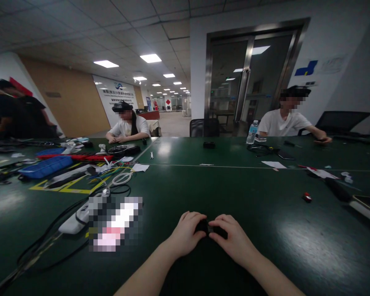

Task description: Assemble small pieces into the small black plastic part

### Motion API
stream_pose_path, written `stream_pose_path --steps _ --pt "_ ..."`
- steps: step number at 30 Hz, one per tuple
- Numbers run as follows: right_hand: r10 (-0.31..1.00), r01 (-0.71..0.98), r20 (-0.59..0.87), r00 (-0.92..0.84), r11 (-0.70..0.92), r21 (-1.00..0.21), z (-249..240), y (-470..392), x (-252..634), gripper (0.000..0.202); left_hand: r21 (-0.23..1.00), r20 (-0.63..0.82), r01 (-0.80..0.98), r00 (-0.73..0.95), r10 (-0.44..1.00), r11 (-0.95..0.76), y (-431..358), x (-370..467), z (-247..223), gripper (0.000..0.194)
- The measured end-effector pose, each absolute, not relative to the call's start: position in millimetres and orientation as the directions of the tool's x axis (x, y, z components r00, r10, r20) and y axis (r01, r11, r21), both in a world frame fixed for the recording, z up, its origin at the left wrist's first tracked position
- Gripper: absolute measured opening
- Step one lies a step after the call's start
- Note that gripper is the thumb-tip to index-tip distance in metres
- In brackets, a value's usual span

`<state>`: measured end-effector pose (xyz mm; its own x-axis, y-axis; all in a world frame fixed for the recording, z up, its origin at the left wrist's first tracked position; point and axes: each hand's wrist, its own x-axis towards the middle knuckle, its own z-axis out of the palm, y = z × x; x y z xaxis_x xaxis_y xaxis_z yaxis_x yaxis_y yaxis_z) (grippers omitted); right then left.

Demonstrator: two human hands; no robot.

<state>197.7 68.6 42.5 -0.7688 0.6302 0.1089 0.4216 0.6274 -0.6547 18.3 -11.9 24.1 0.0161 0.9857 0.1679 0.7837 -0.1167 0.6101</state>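
Both my hands meet over the green tabletop (172, 185), close to my body. Between them is a small black object (208, 228), mostly covered by my fingers, so its kind cannot be made out. My left hand (186, 234) grips its left end, thumb below and fingers curled over the top. From the other side, my right hand (233, 237) pinches the right end between thumb and fingers. The fingertips of the two hands nearly touch at the middle of the object.
Left of my hands lie a white power strip (72, 221) with cables and a blurred bright rectangle (119, 224). A blue tray (46, 166) stands farther left. Across the table are a water bottle (252, 132), a small black block (209, 144) and two seated people. A red item (307, 197) lies right.
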Motion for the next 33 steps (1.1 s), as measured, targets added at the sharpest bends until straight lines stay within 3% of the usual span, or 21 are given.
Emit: stream_pose_path --steps 6,16,21,26,33 --pt "0.624 0.448 0.073 -0.778 0.632 -0.633 46.9 66.1 196.7 0.022 0.615 0.165 0.780 0.015 0.986 -0.115 -12.9 17.3 23.1 0.048" --pt "0.616 0.452 0.083 -0.783 0.656 -0.605 44.2 67.4 198.7 0.023 0.601 0.155 0.792 0.020 0.988 -0.110 -12.7 17.0 22.1 0.043" --pt "0.618 0.455 0.087 -0.782 0.660 -0.597 45.6 66.3 197.8 0.022 0.605 0.175 0.786 0.027 0.984 -0.129 -13.0 17.7 23.2 0.054" --pt "0.607 0.450 0.118 -0.786 0.691 -0.566 48.1 64.3 196.9 0.021 0.582 0.193 0.800 0.037 0.981 -0.145 -11.8 19.4 25.1 0.042" --pt "0.606 0.442 0.131 -0.785 0.695 -0.566 47.1 64.8 197.8 0.023 0.599 0.174 0.792 0.018 0.985 -0.121 -12.8 18.7 25.7 0.048"
